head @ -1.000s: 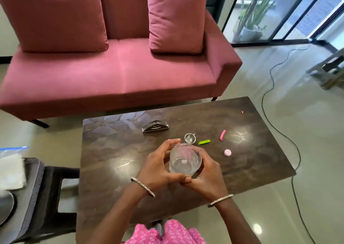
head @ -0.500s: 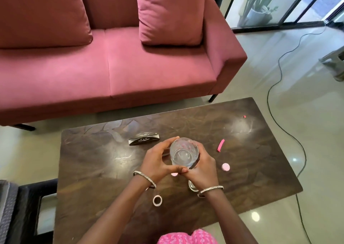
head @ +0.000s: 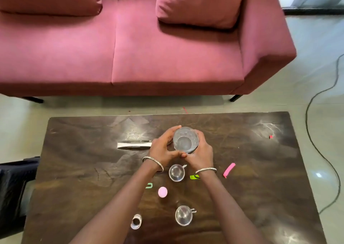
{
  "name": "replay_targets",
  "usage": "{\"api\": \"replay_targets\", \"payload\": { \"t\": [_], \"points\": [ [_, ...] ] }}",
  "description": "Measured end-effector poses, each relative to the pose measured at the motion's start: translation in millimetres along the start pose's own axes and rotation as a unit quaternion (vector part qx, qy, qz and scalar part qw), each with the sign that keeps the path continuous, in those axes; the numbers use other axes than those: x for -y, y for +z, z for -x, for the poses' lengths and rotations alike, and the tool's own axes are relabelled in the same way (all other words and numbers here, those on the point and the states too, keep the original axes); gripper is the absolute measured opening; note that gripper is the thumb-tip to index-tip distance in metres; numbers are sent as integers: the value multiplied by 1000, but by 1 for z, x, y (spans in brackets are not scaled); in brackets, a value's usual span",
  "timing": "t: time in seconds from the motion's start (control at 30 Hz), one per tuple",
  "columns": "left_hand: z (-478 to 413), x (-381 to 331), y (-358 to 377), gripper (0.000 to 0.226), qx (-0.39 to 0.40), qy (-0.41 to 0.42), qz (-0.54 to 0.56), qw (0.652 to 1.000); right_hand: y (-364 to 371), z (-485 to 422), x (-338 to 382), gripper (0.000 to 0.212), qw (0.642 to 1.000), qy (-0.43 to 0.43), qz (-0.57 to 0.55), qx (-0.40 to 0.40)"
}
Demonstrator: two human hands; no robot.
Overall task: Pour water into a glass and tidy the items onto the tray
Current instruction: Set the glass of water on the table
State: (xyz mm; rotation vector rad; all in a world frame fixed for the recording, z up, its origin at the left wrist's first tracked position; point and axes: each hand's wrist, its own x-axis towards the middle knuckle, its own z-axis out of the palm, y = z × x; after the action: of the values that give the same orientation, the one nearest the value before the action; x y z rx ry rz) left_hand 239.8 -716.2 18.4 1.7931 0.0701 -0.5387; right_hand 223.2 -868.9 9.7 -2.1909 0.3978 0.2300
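Head view. Both hands are on the clear round drinking glass (head: pixel 185 140). The left hand (head: pixel 162 147) is curled against its left wall and the right hand (head: pixel 202 151) against its right wall, with the thumbs meeting at the near side. The glass is mouth-up and looks close to upright, over the middle of the dark brown wooden bench (head: pixel 74 169). The hands hide whether its base touches the top. I cannot tell if there is water inside, since the glass shows only clear and glinting.

Change over the last second: the glass was carried away from the body, from the near side of the small clear handled cup (head: pixel 176 172) to its far side. It now sits just beside the right end of the shiny silver oblong object (head: pixel 134 144). The two-handed grip is the same as before.

The view has also tipped down, so more of the near bench shows:
- a second small clear handled cup (head: pixel 183 215)
- a pink round disc (head: pixel 162 192)
- a mint-green U-shaped piece (head: pixel 149 185)
- a small white ring (head: pixel 136 224)
- a bright green strip (head: pixel 193 177), partly under the right wrist
- a pink curved strip (head: pixel 229 169), further right

No tray and no water vessel are in sight. The hands look to be placing the glass at a spot ahead of pouring. Pouring has not begun as far as shown. The loose items lie scattered, so the tidying is all still to do. A pink-red fabric sofa (head: pixel 167 57) stands beyond the bench.
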Motion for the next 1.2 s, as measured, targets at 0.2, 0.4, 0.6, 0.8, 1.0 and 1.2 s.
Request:
{"api": "replay_targets", "payload": {
  "t": [0.2, 0.4, 0.6, 0.8, 1.0, 1.2],
  "points": [
    [-50, 41, 16, 90, 5, -60, -6, 998, 22, -43, -37, 80, 999, 17, 5, 43],
    [-71, 67, 28, 90, -1, -92, -13, 996, 38, -63, -65, 78, 997, 18, 27, 66],
    [-73, 82, 35, 89, -26, -89, -6, 996, 49, -65, -82, 81, 996, 18, 44, 72],
    [-74, 87, 38, 87, -25, -90, -7, 996, 57, -65, -92, 82, 996, 28, 55, 68],
    [-73, 91, 40, 87, -9, -94, -27, 995, 58, -63, -95, 79, 995, 39, 51, 70],
    [-60, 82, 30, 70, -14, -113, -50, 992, 56, -58, -84, 82, 992, 96, 48, 70]
  ]
}}
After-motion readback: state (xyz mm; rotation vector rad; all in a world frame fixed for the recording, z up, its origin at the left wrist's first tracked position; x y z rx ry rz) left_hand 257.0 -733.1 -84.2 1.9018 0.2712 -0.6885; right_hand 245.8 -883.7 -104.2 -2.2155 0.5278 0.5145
